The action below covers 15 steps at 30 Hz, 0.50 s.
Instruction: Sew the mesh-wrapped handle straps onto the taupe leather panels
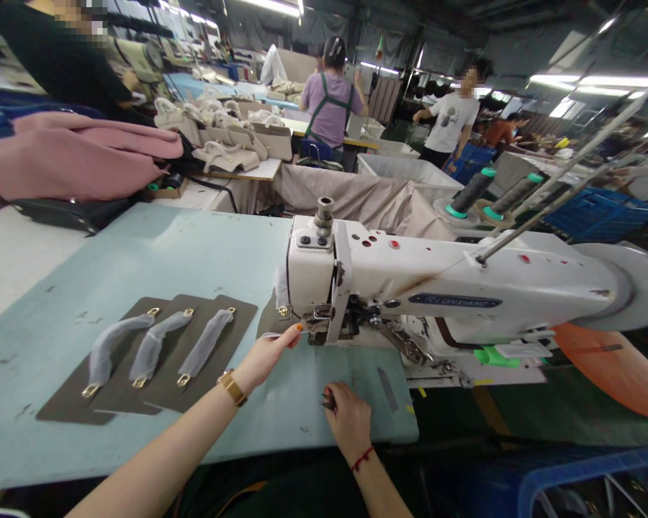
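My left hand [273, 352] is closed in a pinch beside the needle area of a white sewing machine [394, 273]. A thin pale strand shows at its fingertips, too fine to name surely. Partly behind the machine head lies a grey panel [267, 324] with a wrapped handle [281, 289] and a gold ring. My right hand [350, 421] rests on the table's front part, wrapped round small dark thread snips [329, 400] whose tips poke out to the left. Three overlapping grey panels [124, 360] lie at left, each bearing a handle in white wrapping with gold fittings.
The pale green tabletop [205, 244] carries the machine. Thread cones [472, 193] stand behind it. Pink material [81, 155] and a stack of beige bag parts [232, 140] lie at back left. A blue crate [594, 467] is at lower right. Several people work beyond.
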Each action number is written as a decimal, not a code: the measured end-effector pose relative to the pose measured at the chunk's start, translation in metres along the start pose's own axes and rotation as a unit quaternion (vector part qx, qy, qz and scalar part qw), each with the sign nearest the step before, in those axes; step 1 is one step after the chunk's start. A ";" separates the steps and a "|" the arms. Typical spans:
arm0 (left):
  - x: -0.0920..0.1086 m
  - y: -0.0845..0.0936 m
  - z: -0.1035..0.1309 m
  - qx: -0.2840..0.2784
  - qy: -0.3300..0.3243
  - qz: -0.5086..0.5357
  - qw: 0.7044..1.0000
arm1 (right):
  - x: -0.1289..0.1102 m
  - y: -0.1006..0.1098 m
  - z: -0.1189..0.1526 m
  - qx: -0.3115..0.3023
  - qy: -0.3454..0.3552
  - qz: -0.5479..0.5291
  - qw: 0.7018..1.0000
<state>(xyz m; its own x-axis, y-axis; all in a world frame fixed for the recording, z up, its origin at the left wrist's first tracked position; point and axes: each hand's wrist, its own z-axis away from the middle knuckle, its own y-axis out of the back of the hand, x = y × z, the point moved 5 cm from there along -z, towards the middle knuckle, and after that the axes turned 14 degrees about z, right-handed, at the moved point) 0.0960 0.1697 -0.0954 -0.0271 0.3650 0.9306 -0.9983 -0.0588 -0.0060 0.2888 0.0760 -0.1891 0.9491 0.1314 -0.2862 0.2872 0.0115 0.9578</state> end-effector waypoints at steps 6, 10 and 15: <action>-0.010 -0.001 -0.002 0.009 -0.040 0.004 0.999 | 0.000 0.001 -0.001 0.002 0.007 0.014 1.000; -0.018 -0.004 0.001 0.032 -0.040 0.018 0.999 | 0.000 0.001 -0.001 0.005 0.012 0.019 1.000; -0.021 -0.011 0.006 0.097 -0.152 0.018 0.983 | 0.004 -0.006 0.001 0.007 0.015 0.019 1.000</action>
<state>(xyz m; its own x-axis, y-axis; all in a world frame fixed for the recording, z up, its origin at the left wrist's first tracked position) 0.1075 0.1570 -0.1131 -0.0149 0.0665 0.9977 -0.9672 -0.2542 0.0025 0.2911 0.0754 -0.1961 0.9552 0.1610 -0.2482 0.2526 -0.0076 0.9675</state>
